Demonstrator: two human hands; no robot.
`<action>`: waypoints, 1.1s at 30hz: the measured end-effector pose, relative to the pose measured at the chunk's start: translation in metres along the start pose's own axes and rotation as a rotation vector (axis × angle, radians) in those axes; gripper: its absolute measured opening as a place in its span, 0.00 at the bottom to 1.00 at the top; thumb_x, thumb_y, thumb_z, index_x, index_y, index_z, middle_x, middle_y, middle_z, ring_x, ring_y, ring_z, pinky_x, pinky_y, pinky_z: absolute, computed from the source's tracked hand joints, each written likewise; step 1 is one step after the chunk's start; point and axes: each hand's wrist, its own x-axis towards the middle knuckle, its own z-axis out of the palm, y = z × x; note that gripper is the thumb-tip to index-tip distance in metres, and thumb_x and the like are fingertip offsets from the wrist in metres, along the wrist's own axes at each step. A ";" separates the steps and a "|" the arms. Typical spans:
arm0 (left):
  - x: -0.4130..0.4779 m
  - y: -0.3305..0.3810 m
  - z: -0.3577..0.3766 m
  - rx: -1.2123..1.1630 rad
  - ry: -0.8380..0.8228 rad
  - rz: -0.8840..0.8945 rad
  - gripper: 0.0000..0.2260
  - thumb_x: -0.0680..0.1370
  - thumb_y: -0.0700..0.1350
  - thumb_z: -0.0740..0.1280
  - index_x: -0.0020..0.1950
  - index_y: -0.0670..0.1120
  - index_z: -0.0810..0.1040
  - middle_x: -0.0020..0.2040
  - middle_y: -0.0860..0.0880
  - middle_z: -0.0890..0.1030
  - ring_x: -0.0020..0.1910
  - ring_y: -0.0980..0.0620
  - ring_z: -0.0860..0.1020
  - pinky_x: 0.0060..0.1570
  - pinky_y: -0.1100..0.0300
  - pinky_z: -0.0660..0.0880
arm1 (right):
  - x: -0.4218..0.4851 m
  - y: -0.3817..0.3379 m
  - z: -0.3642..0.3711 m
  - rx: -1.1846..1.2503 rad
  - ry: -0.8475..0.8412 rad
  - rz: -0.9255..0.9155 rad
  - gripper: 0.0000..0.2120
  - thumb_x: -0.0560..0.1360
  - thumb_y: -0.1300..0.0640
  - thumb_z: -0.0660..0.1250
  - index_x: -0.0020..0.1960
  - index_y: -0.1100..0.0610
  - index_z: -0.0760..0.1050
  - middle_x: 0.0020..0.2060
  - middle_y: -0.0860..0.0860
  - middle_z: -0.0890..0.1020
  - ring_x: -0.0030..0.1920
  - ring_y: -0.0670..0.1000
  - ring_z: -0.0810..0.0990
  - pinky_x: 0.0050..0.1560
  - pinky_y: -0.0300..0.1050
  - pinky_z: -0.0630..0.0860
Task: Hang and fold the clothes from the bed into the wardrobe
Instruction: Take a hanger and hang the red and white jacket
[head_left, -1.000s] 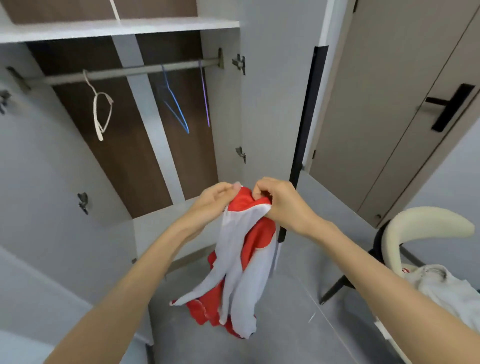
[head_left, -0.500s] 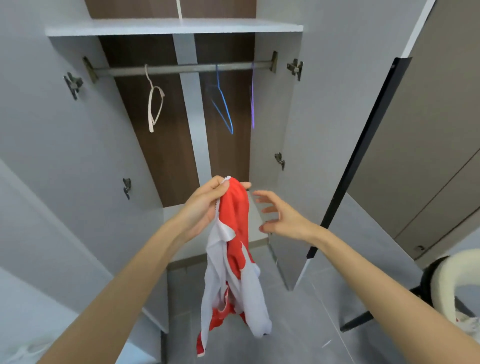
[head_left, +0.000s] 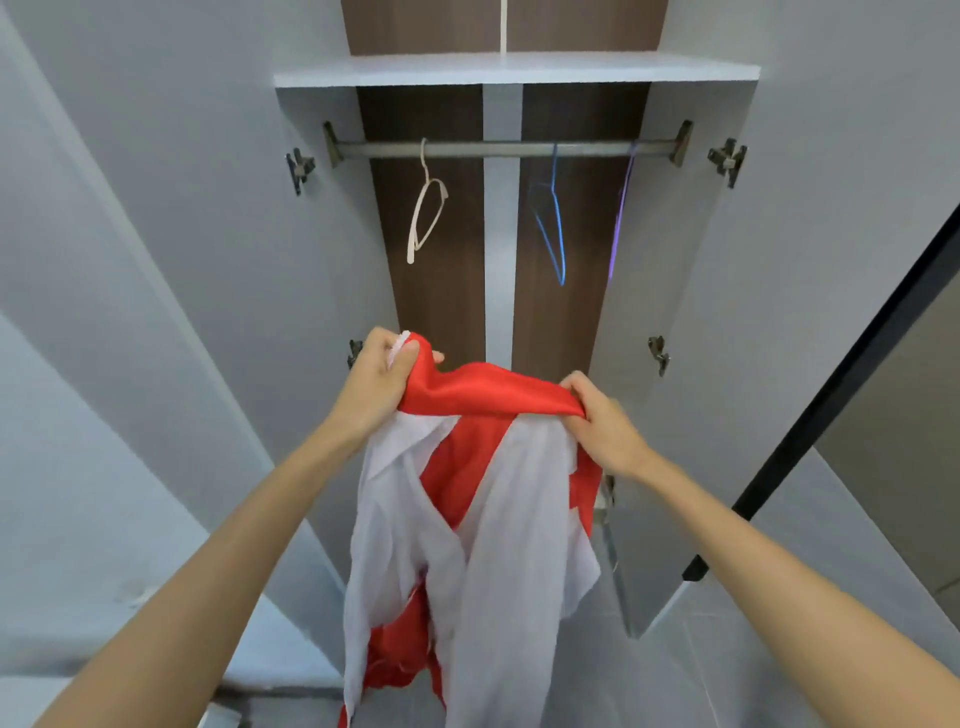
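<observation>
A red and white garment (head_left: 467, 499) hangs in front of the open wardrobe, stretched between both hands. My left hand (head_left: 382, 379) grips its top left corner, and my right hand (head_left: 605, 423) pinches the red top edge further right. The white sleeves dangle toward the floor. Behind the garment, the wardrobe's rail (head_left: 498, 149) carries a white hanger (head_left: 426, 208), a blue hanger (head_left: 551, 223) and a purple hanger (head_left: 621, 208), all bare.
Both wardrobe doors stand open, the left door (head_left: 171, 234) and the right door (head_left: 727, 312) flanking the hands. A white shelf (head_left: 514, 70) caps the hanging space. A black-edged panel (head_left: 841, 364) stands to the right. Grey tiled floor lies below.
My right hand, open and apart from the garment half a second ago, now pinches its red top edge. The garment is spread wider, and the view has turned to face the wardrobe squarely.
</observation>
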 end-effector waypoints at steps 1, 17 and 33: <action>-0.001 -0.004 -0.002 0.101 0.002 0.024 0.11 0.79 0.51 0.65 0.51 0.48 0.65 0.47 0.57 0.80 0.49 0.56 0.79 0.50 0.63 0.75 | 0.005 -0.008 -0.010 0.010 0.041 -0.050 0.09 0.73 0.64 0.59 0.46 0.50 0.67 0.35 0.47 0.77 0.37 0.51 0.74 0.41 0.49 0.70; 0.012 0.030 0.029 0.832 0.177 0.425 0.11 0.81 0.44 0.61 0.58 0.49 0.81 0.58 0.53 0.80 0.64 0.48 0.71 0.67 0.47 0.63 | 0.031 -0.004 -0.052 -0.319 -0.336 -0.092 0.12 0.72 0.61 0.67 0.35 0.51 0.67 0.29 0.48 0.72 0.32 0.53 0.74 0.37 0.47 0.70; 0.068 -0.023 -0.001 0.998 0.355 -0.032 0.14 0.84 0.49 0.51 0.62 0.47 0.72 0.48 0.38 0.80 0.48 0.35 0.78 0.41 0.49 0.69 | 0.111 0.018 -0.087 -0.660 -0.025 0.011 0.08 0.80 0.54 0.62 0.55 0.56 0.76 0.48 0.59 0.80 0.50 0.63 0.79 0.43 0.50 0.71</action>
